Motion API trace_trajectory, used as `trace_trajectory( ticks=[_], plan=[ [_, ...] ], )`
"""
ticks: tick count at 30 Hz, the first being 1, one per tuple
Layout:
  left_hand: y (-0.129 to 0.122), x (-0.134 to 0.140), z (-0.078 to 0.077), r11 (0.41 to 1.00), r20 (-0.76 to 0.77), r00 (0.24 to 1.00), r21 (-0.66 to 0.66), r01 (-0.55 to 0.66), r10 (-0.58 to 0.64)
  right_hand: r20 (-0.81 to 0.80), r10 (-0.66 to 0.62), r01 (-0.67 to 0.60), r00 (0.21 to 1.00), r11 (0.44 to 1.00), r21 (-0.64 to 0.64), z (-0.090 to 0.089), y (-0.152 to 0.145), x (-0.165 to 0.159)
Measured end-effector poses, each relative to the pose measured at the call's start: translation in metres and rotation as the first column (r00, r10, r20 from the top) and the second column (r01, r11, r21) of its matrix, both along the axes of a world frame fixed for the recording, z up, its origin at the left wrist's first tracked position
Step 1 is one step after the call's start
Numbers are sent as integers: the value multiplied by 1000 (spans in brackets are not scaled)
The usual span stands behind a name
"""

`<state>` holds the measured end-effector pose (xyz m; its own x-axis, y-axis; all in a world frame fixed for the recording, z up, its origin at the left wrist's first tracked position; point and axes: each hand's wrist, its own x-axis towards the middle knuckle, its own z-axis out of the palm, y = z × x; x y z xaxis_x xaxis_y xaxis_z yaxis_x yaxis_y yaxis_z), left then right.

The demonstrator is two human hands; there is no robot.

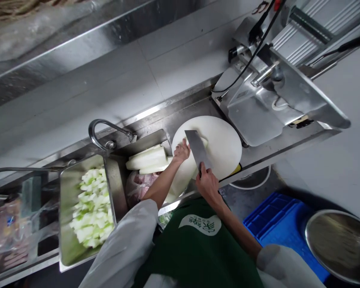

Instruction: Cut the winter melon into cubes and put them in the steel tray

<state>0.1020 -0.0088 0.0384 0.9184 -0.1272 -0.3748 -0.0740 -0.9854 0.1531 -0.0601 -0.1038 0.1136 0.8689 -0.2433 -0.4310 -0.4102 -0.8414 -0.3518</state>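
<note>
A broad-bladed cleaver (198, 149) is in my right hand (208, 183), whose fingers are wrapped round its dark handle. The blade crosses the round white cutting board (226, 144). My left hand (182, 152) is just left of the blade, its fingers curled on a pale peeled gourd (183, 174) that is partly hidden by my forearm. Beyond the blade, a small pale piece (204, 141) of the same gourd lies on the board. More long peeled gourd lengths (148, 158) rest in the sink to the left, above bagged pinkish meat (141, 182).
A deep metal tray (64, 216) of cut pale-green chunks (93, 208) stands left. Behind the sink rises a curved faucet (93, 130). A metal slicing machine (258, 108) occupies the counter's right end. On the floor are a blue crate (276, 216) and a round metal basin (340, 244).
</note>
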Motion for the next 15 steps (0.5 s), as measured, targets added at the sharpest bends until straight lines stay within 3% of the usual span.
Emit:
trace_trajectory(
  ticks=[6,15],
  plan=[
    [8,5,2,1000,-100,995,-9,1,-2,-18,42,-42,999,999,-6,-17,15,1],
    [13,3,-5,993,-65,998,-115,-29,22,-23,95,-95,995,995,10,-33,31,9]
  ],
)
